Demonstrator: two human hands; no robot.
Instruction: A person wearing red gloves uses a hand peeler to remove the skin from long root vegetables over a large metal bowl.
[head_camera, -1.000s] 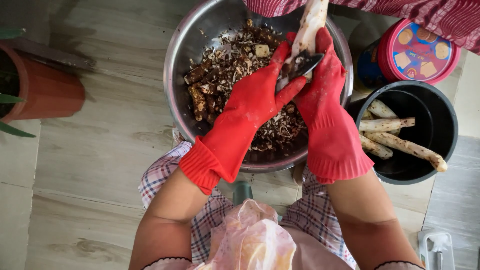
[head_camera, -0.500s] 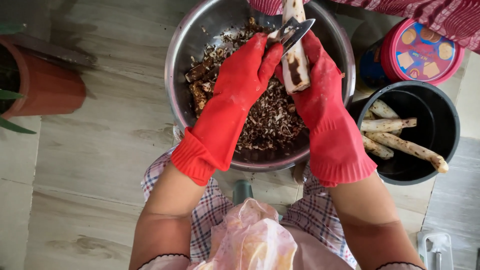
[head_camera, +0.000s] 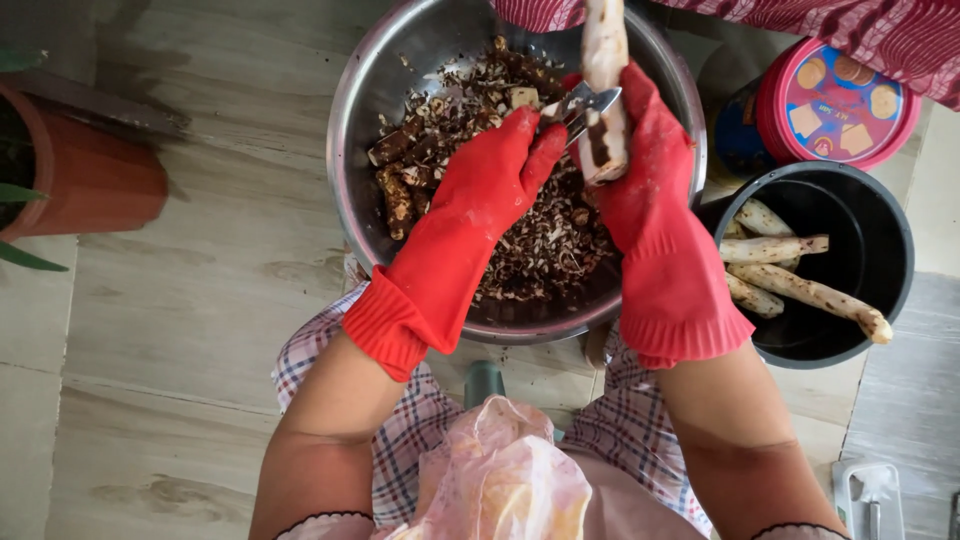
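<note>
Both my hands wear red rubber gloves and work above a large steel bowl (head_camera: 360, 130) full of brown peel scraps. My right hand (head_camera: 640, 190) grips a long pale root (head_camera: 603, 50) that points away from me, partly peeled with a dark strip near the glove. My left hand (head_camera: 490, 190) holds a metal peeler (head_camera: 578, 103) with its blade against the side of the root.
A black bucket (head_camera: 880, 290) at the right holds several unpeeled roots (head_camera: 800, 290). Behind it stands a round pink tin (head_camera: 835, 100). A terracotta plant pot (head_camera: 90, 180) sits at the left on the wooden floor. A person's striped red cloth crosses the top edge.
The root has been raised and turned more upright over the bowl. My left hand has slid the peeler up along it, away from me.
</note>
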